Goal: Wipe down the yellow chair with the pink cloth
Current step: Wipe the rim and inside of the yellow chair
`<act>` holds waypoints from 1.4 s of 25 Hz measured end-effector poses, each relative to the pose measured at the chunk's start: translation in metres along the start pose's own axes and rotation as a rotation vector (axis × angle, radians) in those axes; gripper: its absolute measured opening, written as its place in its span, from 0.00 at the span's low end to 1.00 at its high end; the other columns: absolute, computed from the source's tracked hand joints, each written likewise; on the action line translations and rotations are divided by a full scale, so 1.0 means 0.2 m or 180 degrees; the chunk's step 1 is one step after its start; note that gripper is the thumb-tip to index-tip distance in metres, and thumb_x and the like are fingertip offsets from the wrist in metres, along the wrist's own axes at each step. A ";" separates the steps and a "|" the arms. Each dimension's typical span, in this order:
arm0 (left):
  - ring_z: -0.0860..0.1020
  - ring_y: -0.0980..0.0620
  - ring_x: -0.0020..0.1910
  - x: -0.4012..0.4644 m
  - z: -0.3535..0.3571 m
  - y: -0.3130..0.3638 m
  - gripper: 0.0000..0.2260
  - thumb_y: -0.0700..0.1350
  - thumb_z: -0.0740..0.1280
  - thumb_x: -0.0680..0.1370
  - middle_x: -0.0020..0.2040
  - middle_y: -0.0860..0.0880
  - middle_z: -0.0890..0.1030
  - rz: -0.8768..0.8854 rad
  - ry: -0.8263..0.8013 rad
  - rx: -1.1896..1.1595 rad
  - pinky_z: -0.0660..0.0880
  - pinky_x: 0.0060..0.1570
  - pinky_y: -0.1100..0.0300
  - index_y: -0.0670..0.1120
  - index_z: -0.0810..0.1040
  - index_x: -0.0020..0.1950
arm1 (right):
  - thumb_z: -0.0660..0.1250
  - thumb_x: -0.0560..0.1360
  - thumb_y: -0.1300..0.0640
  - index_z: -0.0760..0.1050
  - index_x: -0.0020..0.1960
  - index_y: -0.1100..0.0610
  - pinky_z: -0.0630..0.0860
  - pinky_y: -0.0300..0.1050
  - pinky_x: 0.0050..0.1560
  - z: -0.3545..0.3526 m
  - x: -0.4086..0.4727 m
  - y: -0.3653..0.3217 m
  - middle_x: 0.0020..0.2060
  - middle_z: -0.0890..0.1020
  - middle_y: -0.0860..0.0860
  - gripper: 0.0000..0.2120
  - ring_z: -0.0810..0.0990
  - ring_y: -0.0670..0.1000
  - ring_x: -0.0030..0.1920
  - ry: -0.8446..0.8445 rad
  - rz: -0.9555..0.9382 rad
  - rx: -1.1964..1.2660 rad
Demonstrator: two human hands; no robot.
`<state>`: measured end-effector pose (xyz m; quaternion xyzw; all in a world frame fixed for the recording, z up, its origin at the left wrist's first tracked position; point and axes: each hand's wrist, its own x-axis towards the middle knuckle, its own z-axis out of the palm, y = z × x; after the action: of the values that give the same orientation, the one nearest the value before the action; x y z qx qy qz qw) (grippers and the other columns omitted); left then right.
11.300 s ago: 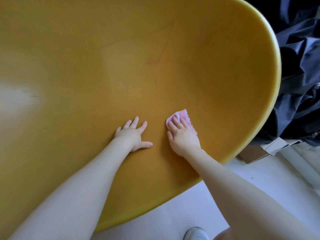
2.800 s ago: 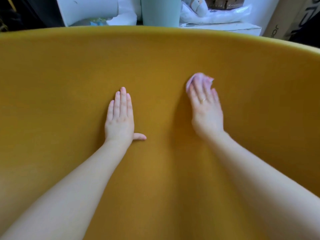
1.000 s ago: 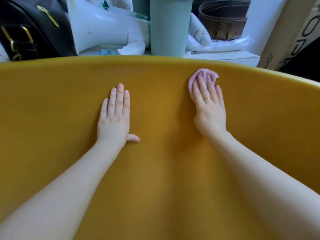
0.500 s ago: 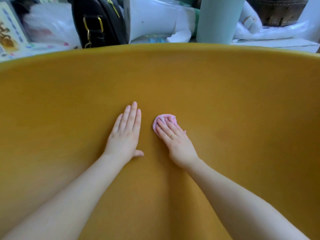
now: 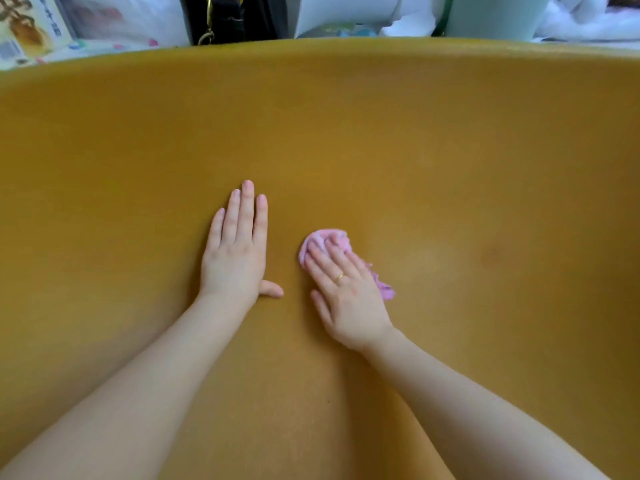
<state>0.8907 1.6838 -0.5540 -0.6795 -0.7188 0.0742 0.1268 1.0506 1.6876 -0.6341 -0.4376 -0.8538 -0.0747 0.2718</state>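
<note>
I see both hands flat on the yellow chair (image 5: 450,150), whose curved surface fills nearly the whole view. The left hand (image 5: 235,258) lies palm down with fingers straight and close together, thumb out to the side, holding nothing. Just to its right, apart from it, the right hand (image 5: 346,292) presses straight fingers onto the bunched pink cloth (image 5: 325,239), which peeks out past the fingertips and from under the hand's outer edge. A ring (image 5: 339,277) shows on one finger. Both forearms reach in from the near edge. Beyond the hands, past the chair's far rim, I make out a black bag (image 5: 228,15), a pale green cylinder (image 5: 491,13) and a printed packet (image 5: 27,29) at far left.
</note>
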 end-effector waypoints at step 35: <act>0.41 0.53 0.77 -0.45 0.08 0.13 0.42 0.55 0.66 0.75 0.77 0.49 0.37 0.0602 -0.0526 -0.0764 0.42 0.74 0.59 0.47 0.40 0.77 | 0.40 0.65 0.62 0.54 0.74 0.52 0.37 0.46 0.73 -0.29 -0.47 0.03 0.76 0.51 0.48 0.37 0.44 0.53 0.76 -0.1705 0.0165 0.0745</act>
<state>0.9142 1.5970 -0.5837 -0.7459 -0.6634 0.0550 -0.0222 1.1233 1.6039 -0.6369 -0.4291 -0.8865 0.1495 0.0872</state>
